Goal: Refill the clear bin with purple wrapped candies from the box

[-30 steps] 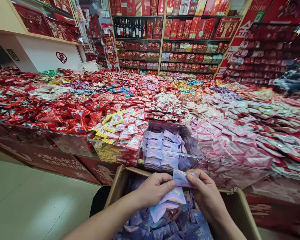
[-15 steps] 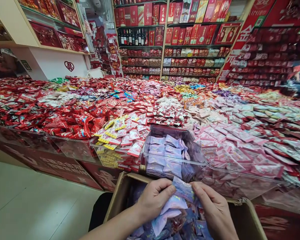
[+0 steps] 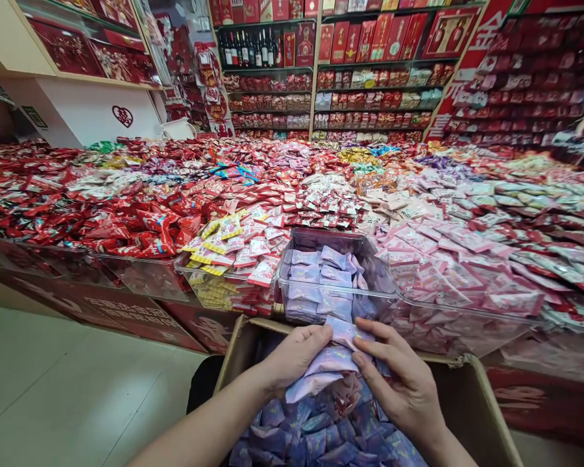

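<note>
My left hand (image 3: 296, 353) is closed around a small stack of purple candy packets (image 3: 328, 363), its thumb over the left end of the top one. My right hand (image 3: 399, 376) has its fingers stretched and apart, the tips resting on the right side of the stack. Below both hands, a cardboard box (image 3: 486, 402) holds many loose purple packets (image 3: 316, 444). Just beyond the box stands a clear plastic bin (image 3: 338, 292) with the same kind of packets laid in neat rows.
Yellow-and-pink packets (image 3: 224, 237) fill the bin to the left, and pink packets (image 3: 448, 266) lie to the right. Red sweets (image 3: 141, 227) spread across the long counter. Shelves of red boxes (image 3: 340, 42) and bottles (image 3: 246, 48) stand behind. Tiled floor (image 3: 92, 383) shows at lower left.
My right hand has gone from pinching the top packet's end to spread fingers resting on the stack. The top packet now lies flatter. The view has tipped down slightly.
</note>
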The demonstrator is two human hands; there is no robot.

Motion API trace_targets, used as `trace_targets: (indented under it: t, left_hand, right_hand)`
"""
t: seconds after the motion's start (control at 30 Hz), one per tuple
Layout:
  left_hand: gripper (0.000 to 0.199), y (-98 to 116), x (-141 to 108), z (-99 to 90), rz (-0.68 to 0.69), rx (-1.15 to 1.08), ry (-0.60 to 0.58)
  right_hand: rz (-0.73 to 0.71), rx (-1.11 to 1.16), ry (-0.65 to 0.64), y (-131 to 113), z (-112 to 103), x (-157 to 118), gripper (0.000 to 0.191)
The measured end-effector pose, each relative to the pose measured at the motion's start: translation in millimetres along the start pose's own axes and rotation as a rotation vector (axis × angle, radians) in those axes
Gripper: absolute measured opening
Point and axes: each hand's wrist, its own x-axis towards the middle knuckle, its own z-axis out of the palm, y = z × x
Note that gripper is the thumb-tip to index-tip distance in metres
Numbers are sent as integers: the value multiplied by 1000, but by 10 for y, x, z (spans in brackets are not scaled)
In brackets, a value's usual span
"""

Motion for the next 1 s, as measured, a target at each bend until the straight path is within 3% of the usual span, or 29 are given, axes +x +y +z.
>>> trace_targets:
  t: [0.1, 0.2, 0.3, 0.4, 0.6, 0.7, 0.8, 0.93, 1.0]
  left_hand:
    - [42, -21, 7, 11, 16, 45, 36]
    - [42, -35, 8, 4, 25, 91, 26]
    - [41, -47, 2, -2, 43, 123, 16]
    - [40, -75, -7, 5, 63, 152, -25]
    - [35, -97, -29, 24, 121, 301, -41]
    - [29, -84, -42, 31, 185, 447, -63]
    - [28, -102, -54, 37, 224, 508, -107]
    - [31, -161, -60, 44, 175, 495, -116]
    - [35, -174, -61, 54, 160, 497, -144]
  right_hand:
    - [138, 155, 47, -2, 24, 6, 30]
    - [377, 381, 83, 14, 42, 28, 39]
    - [599, 490, 33, 6, 48, 47, 33]
    - [703, 497, 49, -39, 49, 54, 25]
    - [677, 434, -9, -93, 5, 70, 24]
    - [579, 315, -88, -55, -52, 79, 31]
    - [484, 179, -198, -45, -63, 74, 23]
    - [578, 198, -38, -110, 34, 45, 24]
    - [616, 272, -17, -139, 83, 31, 25]
